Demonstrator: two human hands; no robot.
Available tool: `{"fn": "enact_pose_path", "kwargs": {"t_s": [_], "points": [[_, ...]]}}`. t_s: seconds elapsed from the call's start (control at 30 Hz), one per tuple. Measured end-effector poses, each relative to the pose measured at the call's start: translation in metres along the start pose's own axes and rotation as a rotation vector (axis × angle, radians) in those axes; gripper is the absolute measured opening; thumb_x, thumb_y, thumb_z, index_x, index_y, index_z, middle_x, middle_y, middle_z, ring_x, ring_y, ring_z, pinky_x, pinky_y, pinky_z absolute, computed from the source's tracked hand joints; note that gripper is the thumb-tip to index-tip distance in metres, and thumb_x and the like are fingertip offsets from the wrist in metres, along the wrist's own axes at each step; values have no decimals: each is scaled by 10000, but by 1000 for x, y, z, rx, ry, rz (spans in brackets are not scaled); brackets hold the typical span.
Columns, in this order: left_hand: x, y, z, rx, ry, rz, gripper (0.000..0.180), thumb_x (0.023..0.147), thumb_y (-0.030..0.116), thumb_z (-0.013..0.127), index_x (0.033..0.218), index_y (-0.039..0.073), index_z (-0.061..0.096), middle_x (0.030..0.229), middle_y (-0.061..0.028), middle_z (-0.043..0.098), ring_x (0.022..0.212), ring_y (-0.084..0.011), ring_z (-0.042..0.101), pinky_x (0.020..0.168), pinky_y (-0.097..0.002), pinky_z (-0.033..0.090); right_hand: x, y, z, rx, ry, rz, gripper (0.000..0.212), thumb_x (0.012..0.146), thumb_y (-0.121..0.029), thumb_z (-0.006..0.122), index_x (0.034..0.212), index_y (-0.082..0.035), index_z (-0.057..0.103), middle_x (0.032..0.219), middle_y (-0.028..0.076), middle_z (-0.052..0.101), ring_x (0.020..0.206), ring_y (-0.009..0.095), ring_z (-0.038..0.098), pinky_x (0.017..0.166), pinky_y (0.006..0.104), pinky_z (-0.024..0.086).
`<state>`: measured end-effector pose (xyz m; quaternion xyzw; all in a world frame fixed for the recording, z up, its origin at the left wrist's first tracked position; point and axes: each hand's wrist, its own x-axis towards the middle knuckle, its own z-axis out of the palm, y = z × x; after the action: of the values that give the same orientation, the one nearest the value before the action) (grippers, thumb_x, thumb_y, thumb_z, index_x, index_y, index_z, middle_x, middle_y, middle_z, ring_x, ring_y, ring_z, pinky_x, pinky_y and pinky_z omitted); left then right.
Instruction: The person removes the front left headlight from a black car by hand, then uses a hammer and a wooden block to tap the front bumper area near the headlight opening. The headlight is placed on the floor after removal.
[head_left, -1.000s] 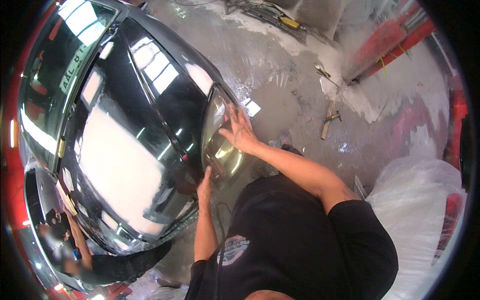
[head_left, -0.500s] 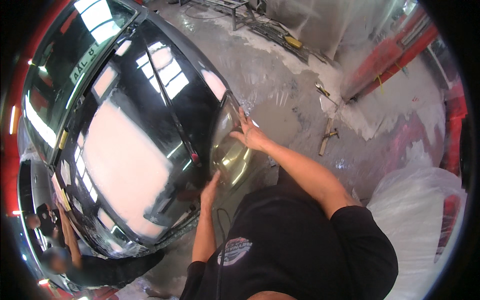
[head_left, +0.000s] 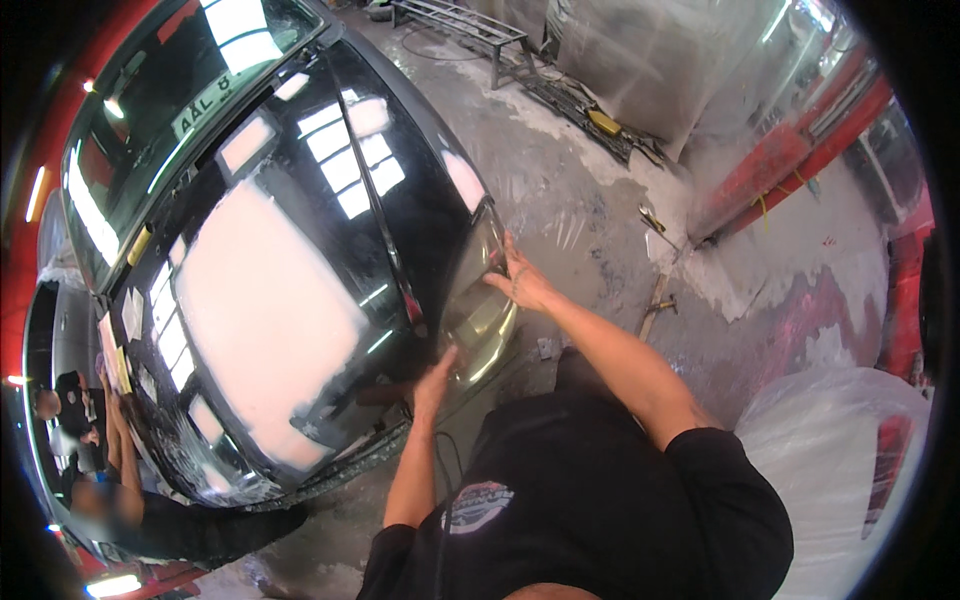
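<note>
We've got our black shirt (head_left: 620, 500) filling bottom center, clear plastic sheeting (head_left: 815, 450) lower right. Just above center, the headlight (head_left: 480, 318) sits at the front corner of the car, lens facing us, both hands on it. Right hand (head_left: 524, 284): grip spread, thumb apart over the lens, fingers along the outer edge; no closed hold visible. Left hand (head_left: 434, 388): at the inner lower edge, thumb up; fingers hidden, so we can't tell how far that grip is closed. Step in hand reads as positioning or steadying the lamp at its corner; we can't tell if it's fixed. Next move calls for even support from both sides and an eye on the gap to the black hood (head_left: 430, 220), which carries pale pinkish patches (head_left: 270, 270). Further off, a co-worker in dark clothes (head_left: 210, 530) is lower left. Hammer (head_left: 667, 304) on the floor right of center, red post (head_left: 770, 180) upper right, windshield (head_left: 130, 140) upper left.
</note>
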<state>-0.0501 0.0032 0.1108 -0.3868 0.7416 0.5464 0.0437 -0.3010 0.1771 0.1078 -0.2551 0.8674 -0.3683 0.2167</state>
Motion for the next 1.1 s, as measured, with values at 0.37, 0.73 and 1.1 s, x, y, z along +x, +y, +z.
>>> {"fn": "enact_pose_path", "kwargs": {"t_s": [0.37,0.73,1.1], "points": [[-5,2,11,82,140,21,814,917,726,646,1301,11,712,1266,-237,705,1222,-350,647,1064,-428,455,-6,-10,-4,22,11,2,1141,1005,-491,663,1665,-13,-135,1562,314,468,1461,452,449,1207,483,389],[3,-4,15,36,134,17,913,880,681,736,1360,-87,628,1335,-236,661,1246,-313,620,1090,-371,437,-10,-14,-8,-32,15,36,1146,983,-535,676,1678,-13,-71,1629,395,258,1490,517,372,1210,504,385],[16,-22,17,101,138,-104,754,943,582,728,1355,-46,653,1288,-179,708,1196,-285,648,1067,-370,453,-11,-5,-10,73,55,-52,1122,969,-527,696,1693,-48,-16,1639,387,212,1517,539,302,1231,526,353]]}}
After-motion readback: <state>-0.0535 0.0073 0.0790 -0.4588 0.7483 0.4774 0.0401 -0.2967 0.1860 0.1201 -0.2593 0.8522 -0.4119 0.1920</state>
